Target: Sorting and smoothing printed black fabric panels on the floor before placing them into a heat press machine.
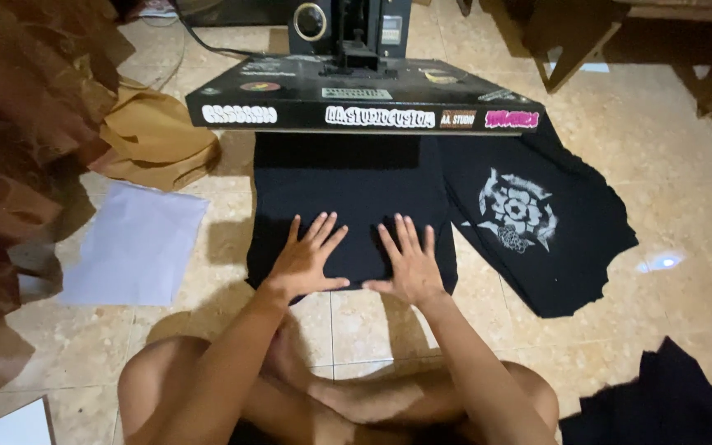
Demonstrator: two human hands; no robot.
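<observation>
- Head view: the left hand (pixel 305 262) lies flat, palm down, on the near part of a black garment (pixel 348 194); its grip is wide, fingers spread and straight, closed on nothing.
- The right hand (pixel 409 265) lies flat just beside it on the same cloth, fingers spread and pointing away from the person; its grip is also wide and holds nothing, only pressing on the fabric.
- The two thumbs point toward each other near the garment's near edge, with a narrow gap between them.
- The black garment lies spread on the tiled floor (pixel 686 189), its far end running under the raised black plate of a heat press (pixel 364 103) at the far side of the floor.
- Touching its right edge lies a second black shirt (pixel 537 222) with a white flower-like print, face up.
- More black cloth (pixel 661 404) sits at the floor's near right corner.
- A white sheet (pixel 138 243) lies on the floor left of the garment, well apart from the hands; brown paper (pixel 154 136) is crumpled beyond it.
- No container shows in this view.
- The person's bare knees and crossed legs fill the near edge.
</observation>
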